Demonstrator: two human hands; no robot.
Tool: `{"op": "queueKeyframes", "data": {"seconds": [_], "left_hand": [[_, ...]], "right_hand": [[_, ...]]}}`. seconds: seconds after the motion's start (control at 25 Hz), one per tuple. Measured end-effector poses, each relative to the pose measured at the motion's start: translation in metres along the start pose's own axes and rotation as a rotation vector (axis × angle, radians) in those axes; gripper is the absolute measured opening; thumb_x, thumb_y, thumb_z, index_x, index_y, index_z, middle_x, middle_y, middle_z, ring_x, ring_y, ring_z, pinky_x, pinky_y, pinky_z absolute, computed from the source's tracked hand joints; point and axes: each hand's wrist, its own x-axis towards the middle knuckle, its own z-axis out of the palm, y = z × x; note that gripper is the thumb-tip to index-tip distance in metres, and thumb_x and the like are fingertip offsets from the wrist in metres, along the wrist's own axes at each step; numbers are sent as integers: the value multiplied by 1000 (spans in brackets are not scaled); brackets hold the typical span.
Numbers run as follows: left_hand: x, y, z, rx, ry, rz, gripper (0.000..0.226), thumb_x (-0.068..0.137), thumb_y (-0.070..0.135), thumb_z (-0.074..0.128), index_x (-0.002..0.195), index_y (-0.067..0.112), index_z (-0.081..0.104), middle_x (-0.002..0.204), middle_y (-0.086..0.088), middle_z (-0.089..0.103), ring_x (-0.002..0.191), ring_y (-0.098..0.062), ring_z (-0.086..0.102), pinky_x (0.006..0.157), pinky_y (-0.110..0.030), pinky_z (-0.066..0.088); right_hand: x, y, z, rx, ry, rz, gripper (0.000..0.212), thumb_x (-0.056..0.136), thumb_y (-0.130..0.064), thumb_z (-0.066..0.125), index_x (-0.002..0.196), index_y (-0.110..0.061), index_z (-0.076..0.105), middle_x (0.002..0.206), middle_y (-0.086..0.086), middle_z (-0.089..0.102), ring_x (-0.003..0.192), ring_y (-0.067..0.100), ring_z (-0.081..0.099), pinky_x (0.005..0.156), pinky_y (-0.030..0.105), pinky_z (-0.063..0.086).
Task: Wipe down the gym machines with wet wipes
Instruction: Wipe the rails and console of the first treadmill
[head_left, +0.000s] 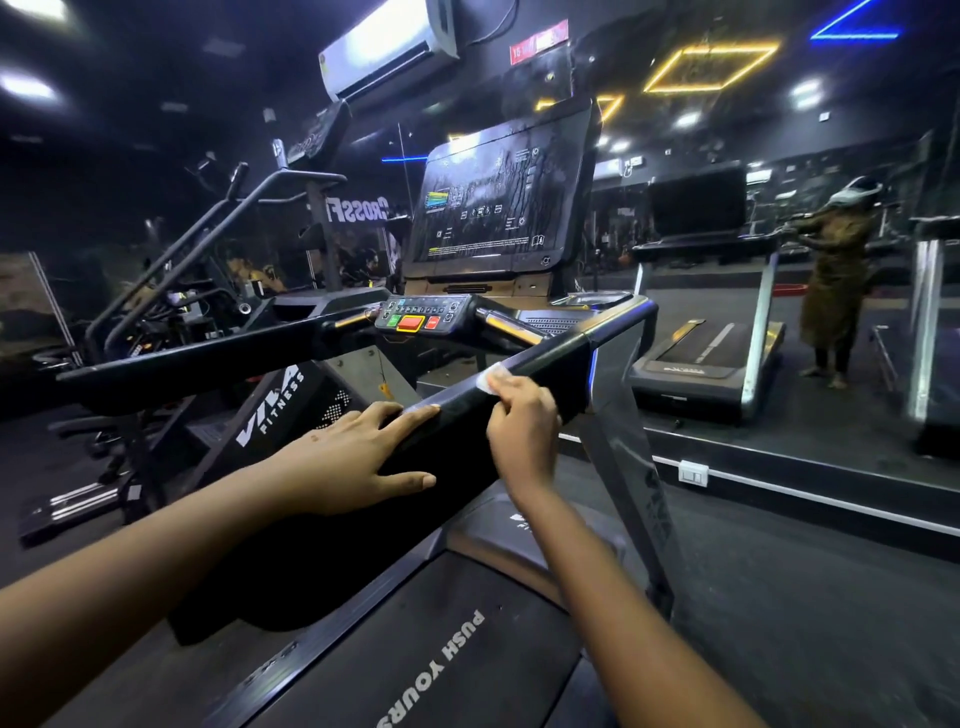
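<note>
I stand on a black treadmill whose right handrail (550, 358) runs from the console down toward me. My right hand (522, 421) holds a small white wet wipe (488, 378) against the top of that rail, fingers curled around it. My left hand (358, 457) rests on the same rail nearer to me, fingers straight across its top and thumb on its side. The console screen (498, 208) stands above a button panel (423, 314) with green and red keys.
The belt (441, 660) reads "PUSH YOURS". The left handrail (208, 358) and a stair machine (218, 244) stand to the left. A wall mirror (779, 260) on the right reflects another treadmill and a person. An air conditioner (389, 47) hangs above.
</note>
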Motion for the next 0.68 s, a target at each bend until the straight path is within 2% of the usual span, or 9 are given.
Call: {"op": "queueKeyframes", "data": {"seconds": [0.04,0.12,0.16,0.24,0.32,0.4,0.48,0.6,0.68], "left_hand": [[-1,-3,-2,-44,-22,4,93,70,88,25,147,47,-6,156,6,13,141,-17,23,111,-42,30],[-7,-12,-7,-134,-34,24,120,41,103,9,147,48,-5,156,7,14,141,-16,23,114,-42,27],[-13,-17,-8,-159,-32,27,127,34,104,5,147,47,-5,155,7,16,141,-15,24,114,-40,26],[-29,-24,-10,-178,-19,35,129,32,104,2,147,46,-4,154,9,19,140,-12,25,115,-30,23],[-47,-29,-8,-179,6,41,125,34,104,1,145,49,-6,151,13,20,139,-8,25,112,-27,24],[-65,-36,-5,-190,17,34,115,37,103,2,141,56,-8,149,19,19,138,-6,27,112,-31,28],[-79,-40,1,-220,29,42,100,41,102,5,133,65,-10,146,24,21,136,-4,29,110,-33,31],[-90,-40,9,-199,106,55,77,49,97,5,119,73,-18,147,26,19,134,-2,30,105,-30,35],[-92,-39,14,-182,167,64,72,53,92,5,115,72,-24,148,23,19,135,-3,29,102,-27,35]], "right_hand": [[-15,-10,-2,-8,4,-72,41,72,10,50,103,-6,71,98,9,69,86,33,58,79,29,40],[-50,-30,-5,1,-11,-199,45,67,6,50,104,-8,70,92,8,67,77,29,57,75,25,38],[-65,-38,-9,29,-51,-249,46,66,5,51,107,-9,69,93,7,67,77,26,57,76,24,38],[-74,-44,-19,121,-155,-316,45,69,5,52,109,-8,69,99,5,68,85,23,58,82,22,42],[-51,-36,-25,173,-169,-247,39,72,7,53,104,-6,71,101,7,70,91,23,62,87,25,45],[-15,-21,-24,71,-91,-106,38,74,11,51,101,-4,72,102,10,70,95,27,64,91,26,44],[8,-12,-20,-92,-117,-39,40,78,12,47,105,-6,71,108,10,69,100,31,61,90,27,43],[-4,-25,-9,-247,-153,-81,42,81,10,42,109,-9,68,110,10,67,94,35,54,80,33,43],[-26,-44,-8,-269,-141,-154,41,80,9,43,108,-9,67,109,9,67,91,34,53,76,34,45]]}}
